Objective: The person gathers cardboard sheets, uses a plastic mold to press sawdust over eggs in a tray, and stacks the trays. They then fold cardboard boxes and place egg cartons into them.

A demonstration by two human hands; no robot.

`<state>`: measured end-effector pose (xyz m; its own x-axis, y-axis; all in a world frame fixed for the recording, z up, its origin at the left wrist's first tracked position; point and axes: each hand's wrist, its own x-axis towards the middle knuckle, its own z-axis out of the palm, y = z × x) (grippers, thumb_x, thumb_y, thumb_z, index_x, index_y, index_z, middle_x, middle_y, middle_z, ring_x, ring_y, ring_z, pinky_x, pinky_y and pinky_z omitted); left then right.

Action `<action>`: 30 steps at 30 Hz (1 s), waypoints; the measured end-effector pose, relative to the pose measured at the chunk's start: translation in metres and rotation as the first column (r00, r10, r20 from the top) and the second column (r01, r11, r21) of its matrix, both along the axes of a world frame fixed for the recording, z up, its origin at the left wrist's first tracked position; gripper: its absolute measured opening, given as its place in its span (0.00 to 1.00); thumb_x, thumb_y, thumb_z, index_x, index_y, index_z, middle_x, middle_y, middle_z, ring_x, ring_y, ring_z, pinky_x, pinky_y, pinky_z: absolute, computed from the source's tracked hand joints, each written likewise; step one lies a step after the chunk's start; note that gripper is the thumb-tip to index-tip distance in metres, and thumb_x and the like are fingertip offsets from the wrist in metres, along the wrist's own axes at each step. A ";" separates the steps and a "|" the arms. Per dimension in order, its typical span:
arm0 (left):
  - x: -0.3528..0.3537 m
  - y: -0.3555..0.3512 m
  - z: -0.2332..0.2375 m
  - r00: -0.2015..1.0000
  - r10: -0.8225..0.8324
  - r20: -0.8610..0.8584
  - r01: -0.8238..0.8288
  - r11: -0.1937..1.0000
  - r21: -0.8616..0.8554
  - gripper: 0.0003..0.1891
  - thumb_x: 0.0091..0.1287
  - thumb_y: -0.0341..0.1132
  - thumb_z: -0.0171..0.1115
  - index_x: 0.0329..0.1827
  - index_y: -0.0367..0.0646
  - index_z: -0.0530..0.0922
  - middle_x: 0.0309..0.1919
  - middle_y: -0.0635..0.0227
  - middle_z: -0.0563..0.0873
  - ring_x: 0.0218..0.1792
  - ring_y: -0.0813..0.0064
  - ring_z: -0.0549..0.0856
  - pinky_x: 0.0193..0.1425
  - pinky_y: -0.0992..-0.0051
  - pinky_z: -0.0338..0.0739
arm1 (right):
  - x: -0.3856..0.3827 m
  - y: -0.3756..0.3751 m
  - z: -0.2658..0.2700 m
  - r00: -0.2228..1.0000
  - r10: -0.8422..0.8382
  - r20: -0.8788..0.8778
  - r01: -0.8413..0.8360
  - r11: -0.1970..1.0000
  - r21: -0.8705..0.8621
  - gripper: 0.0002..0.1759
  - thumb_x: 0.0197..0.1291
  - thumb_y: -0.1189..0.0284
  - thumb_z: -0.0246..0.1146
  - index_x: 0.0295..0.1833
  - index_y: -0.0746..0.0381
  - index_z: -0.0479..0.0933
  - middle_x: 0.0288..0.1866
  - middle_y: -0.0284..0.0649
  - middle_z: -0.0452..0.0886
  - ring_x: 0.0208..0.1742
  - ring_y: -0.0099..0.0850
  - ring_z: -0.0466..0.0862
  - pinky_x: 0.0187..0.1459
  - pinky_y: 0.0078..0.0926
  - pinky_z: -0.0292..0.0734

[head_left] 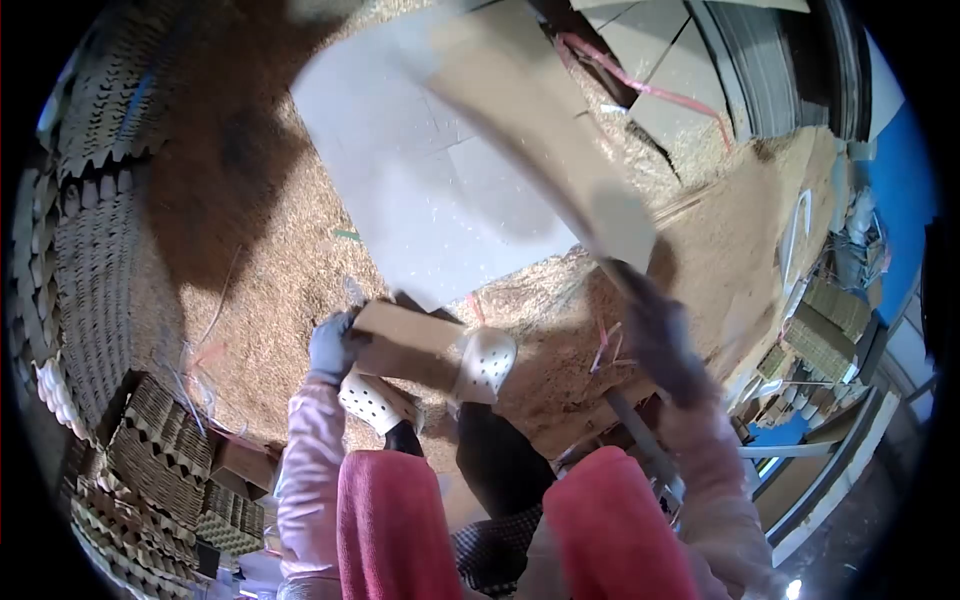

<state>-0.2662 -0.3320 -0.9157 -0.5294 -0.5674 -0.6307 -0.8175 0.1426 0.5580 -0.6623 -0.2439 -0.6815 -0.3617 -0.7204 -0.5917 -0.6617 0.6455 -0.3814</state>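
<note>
My left hand (335,346), in a grey glove, grips the left end of a small brown cardboard piece (412,342) just above my shoes. My right hand (660,338), also gloved and smeared by motion, is at the near end of a long brown cardboard sheet (530,110). That sheet rises away from the hand, bent and blurred, and my right fingers appear closed on its edge. Beneath it a large pale grey cardboard sheet (440,200) lies flat on the shavings-covered floor.
White perforated clogs (487,362) are on my feet. Stacked egg trays (95,270) line the left side, with more bundles (160,440) at lower left. Pink strap (650,88) lies across cardboard at the top right. Cardboard stacks (825,320) and a metal-edged frame (835,480) stand at right.
</note>
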 end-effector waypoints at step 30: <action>-0.082 -0.100 -0.048 0.340 0.938 0.072 -0.680 0.192 0.708 0.16 0.61 0.39 0.66 0.45 0.36 0.78 0.41 0.68 0.83 0.41 0.78 0.80 0.44 0.77 0.76 | -0.084 -0.120 -0.216 0.913 -0.241 0.329 0.219 0.970 0.104 0.53 0.41 0.52 0.74 0.68 0.68 0.59 0.61 0.52 0.72 0.61 0.42 0.73 0.63 0.29 0.65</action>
